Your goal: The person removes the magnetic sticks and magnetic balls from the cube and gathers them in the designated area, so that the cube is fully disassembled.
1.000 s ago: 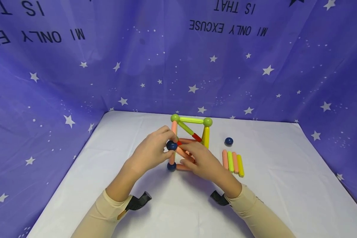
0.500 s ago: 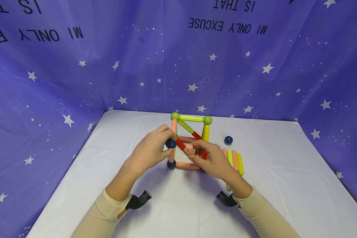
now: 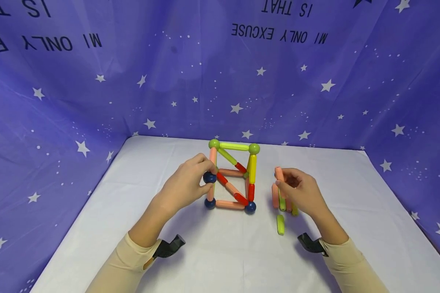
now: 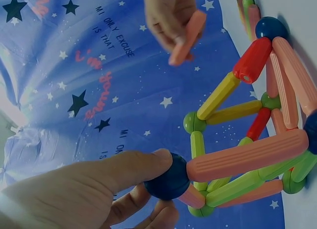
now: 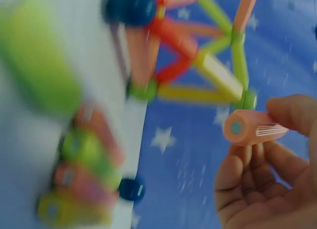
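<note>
A frame of coloured magnetic rods and balls stands upright on the table. My left hand pinches the frame's dark blue ball between thumb and fingers; one end of a salmon rod meets this ball in the left wrist view. To the right of the frame, my right hand pinches a loose salmon rod between thumb and fingertips. That rod is raised above a row of loose rods, apart from the frame. Green balls top the frame, and a blue ball sits at its lower right corner.
Below my right hand lie several loose rods, among them a salmon rod, partly hidden by the hand. A shorter green rod lies nearer me. Behind the row is a loose blue ball. A purple starred cloth surrounds the white table.
My right hand has drawn the salmon rod away from the held ball and carried it right, over the row of rods. My left hand stays on the blue ball.
</note>
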`<state>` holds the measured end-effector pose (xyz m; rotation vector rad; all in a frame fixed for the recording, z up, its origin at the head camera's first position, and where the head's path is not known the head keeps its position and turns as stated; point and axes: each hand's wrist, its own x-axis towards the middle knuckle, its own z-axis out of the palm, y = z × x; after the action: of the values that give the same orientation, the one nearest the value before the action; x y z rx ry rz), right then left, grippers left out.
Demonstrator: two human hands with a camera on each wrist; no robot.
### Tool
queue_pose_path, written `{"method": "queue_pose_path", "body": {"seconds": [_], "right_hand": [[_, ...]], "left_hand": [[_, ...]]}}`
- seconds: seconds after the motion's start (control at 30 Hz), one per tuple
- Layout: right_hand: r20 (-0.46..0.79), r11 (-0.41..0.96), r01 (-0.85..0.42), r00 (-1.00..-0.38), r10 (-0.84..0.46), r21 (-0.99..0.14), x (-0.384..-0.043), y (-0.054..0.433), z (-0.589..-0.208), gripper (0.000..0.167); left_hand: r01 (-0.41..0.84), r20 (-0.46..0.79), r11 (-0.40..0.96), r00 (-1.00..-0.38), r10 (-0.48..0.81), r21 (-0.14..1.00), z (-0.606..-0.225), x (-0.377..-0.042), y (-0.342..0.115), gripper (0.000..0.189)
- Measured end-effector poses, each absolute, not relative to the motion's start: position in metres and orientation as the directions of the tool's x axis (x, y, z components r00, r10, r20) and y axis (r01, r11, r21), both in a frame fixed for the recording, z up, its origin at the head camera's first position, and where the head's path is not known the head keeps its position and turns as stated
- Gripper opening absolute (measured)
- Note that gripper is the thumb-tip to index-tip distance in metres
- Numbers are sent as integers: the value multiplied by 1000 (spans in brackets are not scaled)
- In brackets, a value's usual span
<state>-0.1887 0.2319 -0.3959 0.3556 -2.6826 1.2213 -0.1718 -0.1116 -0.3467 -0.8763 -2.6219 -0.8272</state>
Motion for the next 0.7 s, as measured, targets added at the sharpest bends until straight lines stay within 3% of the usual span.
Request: {"method": "queue_pose_path", "body": {"seconds": [0.23,0.43,0.7], "right_hand": [[45,829,-13,-999,15,-559,-202,277,-405,50],[-237,895,194,-966,103,-402,-204,295,-407,59],[-375,906,222,-924,77,-360,-205,300,-411,46]], "left_hand": [[609,378,667,-791,480,428,-345,-170,-113,25],[617,385,668,-785,486,416,-346,-169,-111,24],[617,383,674,-785,487,406,-345,-169,-111,24]]}}
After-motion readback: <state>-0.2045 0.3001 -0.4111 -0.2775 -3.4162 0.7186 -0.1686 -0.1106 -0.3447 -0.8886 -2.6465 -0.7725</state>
